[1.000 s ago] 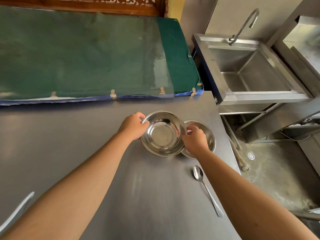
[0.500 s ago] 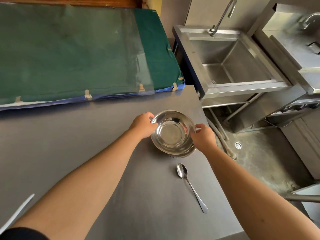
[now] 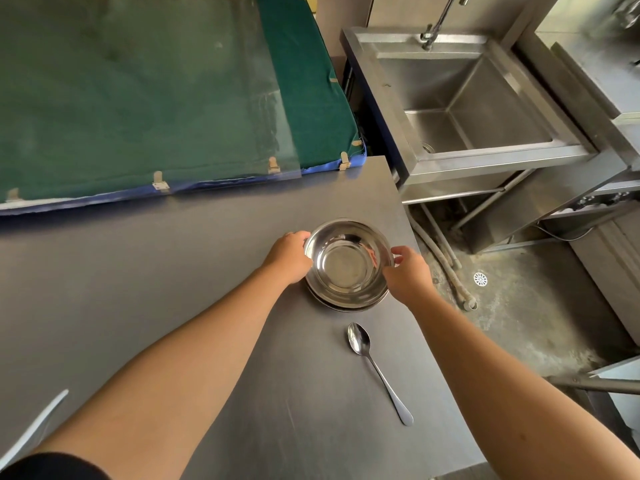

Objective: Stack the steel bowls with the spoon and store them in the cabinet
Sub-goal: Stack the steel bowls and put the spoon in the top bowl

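Note:
Two steel bowls are nested on the grey steel table [image 3: 173, 306] near its right edge. The upper bowl [image 3: 346, 263] sits inside the lower bowl [image 3: 349, 305], of which only the rim shows. My left hand [image 3: 289, 256] holds the upper bowl's left rim. On the right rim, my right hand [image 3: 407, 273] grips the same bowl. A steel spoon [image 3: 375, 367] lies on the table just in front of the bowls, bowl end toward them, handle pointing to the near right.
A green cloth-covered table [image 3: 138, 98] borders the far edge. A steel sink [image 3: 467, 109] with a tap stands to the right, past a gap with hoses and a floor drain [image 3: 480, 278]. A white object [image 3: 38, 424] pokes in at the near left.
Both hands carried the larger bowl rightward and set it into the second bowl. The view has shifted, so the sink now sits lower in frame.

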The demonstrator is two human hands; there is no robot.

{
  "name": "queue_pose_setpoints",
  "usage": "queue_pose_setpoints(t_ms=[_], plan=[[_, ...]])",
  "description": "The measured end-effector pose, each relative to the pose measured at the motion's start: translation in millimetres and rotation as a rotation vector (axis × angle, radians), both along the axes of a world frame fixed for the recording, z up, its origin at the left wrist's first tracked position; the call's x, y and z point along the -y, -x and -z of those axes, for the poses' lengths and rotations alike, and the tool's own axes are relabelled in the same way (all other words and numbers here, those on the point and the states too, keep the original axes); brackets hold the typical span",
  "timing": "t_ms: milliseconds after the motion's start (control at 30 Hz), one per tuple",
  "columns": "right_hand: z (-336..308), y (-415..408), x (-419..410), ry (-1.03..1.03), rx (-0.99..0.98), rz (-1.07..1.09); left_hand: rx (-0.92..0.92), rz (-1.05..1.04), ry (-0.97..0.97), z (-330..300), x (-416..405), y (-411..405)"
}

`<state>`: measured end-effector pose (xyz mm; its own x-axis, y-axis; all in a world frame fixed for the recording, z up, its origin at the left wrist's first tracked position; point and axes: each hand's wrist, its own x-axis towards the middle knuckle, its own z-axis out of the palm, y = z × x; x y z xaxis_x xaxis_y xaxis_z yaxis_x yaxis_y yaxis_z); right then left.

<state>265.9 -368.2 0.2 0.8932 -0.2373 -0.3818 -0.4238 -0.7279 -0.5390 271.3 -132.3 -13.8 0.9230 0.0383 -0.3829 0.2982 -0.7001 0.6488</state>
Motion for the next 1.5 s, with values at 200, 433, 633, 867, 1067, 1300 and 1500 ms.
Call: queue_pose_setpoints(t_ms=[200,433,633,867,1067,1300,1500], plan=[[5,8,2,0.007,0.043,-0.010,0.051,-0.015,-0.030,7,3,8],[4,16,5,-0.055,0.058,0.016,-0.015,-0.128,0.115,10,8,15],[16,54,16,-0.058,0.062,0.024,-0.013,-0.123,0.094,10,4,25],[37,115,27,0.079,-0.135,-0.120,-0.005,-0.164,0.108,9,-13,45],[43,149,19,0.177,-0.215,-0.213,0.020,-0.138,0.047,12,-25,74],[44,169,6,0.239,-0.264,-0.226,-0.014,-0.086,-0.074,14,-33,105],[42,176,1,0.183,-0.320,-0.172,-0.022,-0.079,-0.086,13,-38,131]])
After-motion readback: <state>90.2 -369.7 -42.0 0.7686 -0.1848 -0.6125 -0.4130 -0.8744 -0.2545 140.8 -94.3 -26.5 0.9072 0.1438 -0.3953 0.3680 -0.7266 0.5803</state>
